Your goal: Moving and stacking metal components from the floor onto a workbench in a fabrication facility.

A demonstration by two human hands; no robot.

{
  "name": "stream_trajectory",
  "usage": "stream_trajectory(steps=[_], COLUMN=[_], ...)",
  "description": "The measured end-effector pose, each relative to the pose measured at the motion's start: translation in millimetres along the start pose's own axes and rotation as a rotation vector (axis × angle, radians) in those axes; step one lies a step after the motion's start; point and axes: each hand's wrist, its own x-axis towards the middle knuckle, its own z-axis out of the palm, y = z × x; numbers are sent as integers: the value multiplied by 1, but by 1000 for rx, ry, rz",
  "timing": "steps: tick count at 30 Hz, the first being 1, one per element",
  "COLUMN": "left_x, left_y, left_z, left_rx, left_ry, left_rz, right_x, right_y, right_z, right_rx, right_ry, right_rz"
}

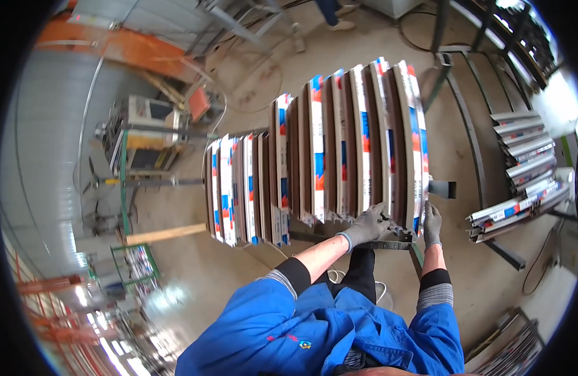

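Observation:
A long row of metal profiles (317,150), brown-grey with white, blue and red film, stands side by side across a rack in front of me. My left hand (365,227), in a grey glove, is closed on the near end of a profile toward the row's right side. Its fingertips are partly hidden among the jagged ends. My right hand (432,224), also gloved, grips the near end of the rightmost profile (416,150) from its outer side. Under the near ends shows a dark metal rack bar (389,245).
More film-covered profiles (527,156) lie stacked on a rack at the right. A wooden bar (166,234) juts out left of the row. A machine (152,135) stands at the left, near an orange beam (113,47). Another person's legs (331,12) show at the far side.

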Motion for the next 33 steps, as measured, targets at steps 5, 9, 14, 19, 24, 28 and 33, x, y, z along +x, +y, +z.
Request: stream_trajectory(steps=[5, 9, 14, 19, 24, 28, 33], left_x=[-95, -184, -290, -364, -407, -444, -466], left_y=[-52, -165, -279, -374, -432, -458, -454], left_z=[-55, -83, -106, -96, -55, -30, -14], left_rx=[-45, -80, -141, -275, -231, -338, -1128], left_ry=[80, 284, 448, 407, 421, 202, 317], left_rz=[-27, -242, -420, -645, -666, -638, -537], right_x=[-40, -86, -149, -215, -287, -316, -344], right_y=[4, -1, 0, 15, 10, 23, 11], right_z=[-4, -8, 1, 37, 85, 106, 109], right_rx=[-65, -167, -315, -417, -462, -662, -776], right_ry=[32, 39, 11, -64, -263, -408, -435], right_rz=[-49, -57, -76, -86, -79, 3, 47])
